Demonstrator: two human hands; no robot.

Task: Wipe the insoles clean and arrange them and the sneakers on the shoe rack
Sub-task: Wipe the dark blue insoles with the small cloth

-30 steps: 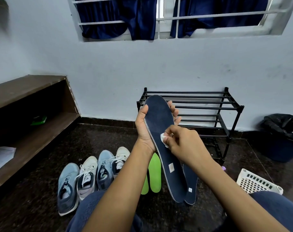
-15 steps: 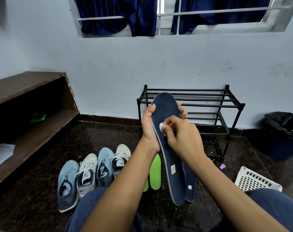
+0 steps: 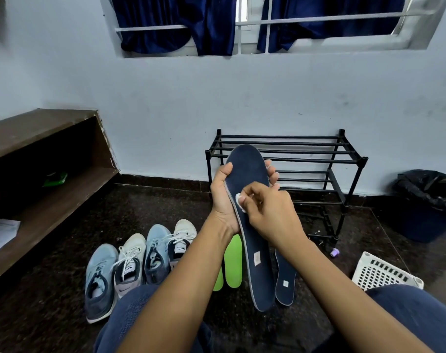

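My left hand grips a long navy insole upright in front of me, thumb on its left edge and fingers behind. My right hand pinches a small white wipe against the insole's face near the middle. A second navy insole lies on the floor just right of it, and two lime green insoles lie to the left. Several sneakers, blue and white, stand in a row on the floor. The black shoe rack stands against the wall behind, its bars bare.
A brown wooden shelf unit runs along the left. A white perforated basket sits at the right, a dark bin with a black bag beyond it. A small purple cap lies by the rack's foot. My knees fill the bottom.
My right hand with the wipe slid up along the insole's face and then back down slightly. The left hand kept its hold on the insole.
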